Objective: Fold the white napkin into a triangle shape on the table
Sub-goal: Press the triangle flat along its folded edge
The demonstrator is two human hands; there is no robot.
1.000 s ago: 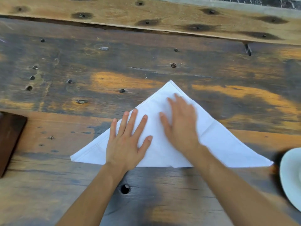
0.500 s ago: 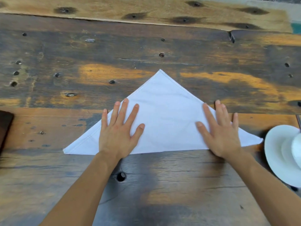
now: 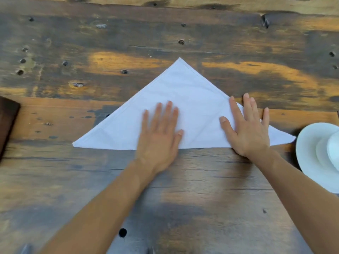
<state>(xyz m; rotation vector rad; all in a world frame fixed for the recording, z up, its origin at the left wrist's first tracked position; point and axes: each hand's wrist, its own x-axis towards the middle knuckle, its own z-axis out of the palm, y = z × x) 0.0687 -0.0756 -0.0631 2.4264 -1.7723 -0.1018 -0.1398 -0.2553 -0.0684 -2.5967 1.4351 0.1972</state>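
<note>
Both hands lie flat with fingers straight and spread, holding nothing. The left hand [image 3: 159, 136] presses the middle of the white napkin [image 3: 183, 88], its heel over the long edge. The right hand [image 3: 247, 131] presses nearer the napkin's right corner, its outer fingers past the sloping hem onto wood. The napkin is smooth, faintly creased cloth, a flat triangle with its apex pointing away. It lies on the table [image 3: 201, 189] of weathered, knotted, hole-pocked planks. Just beside the napkin's right corner sits a round white plate [image 3: 308, 153]. Well left of the napkin is a dark brown board [image 3: 7, 121].
</note>
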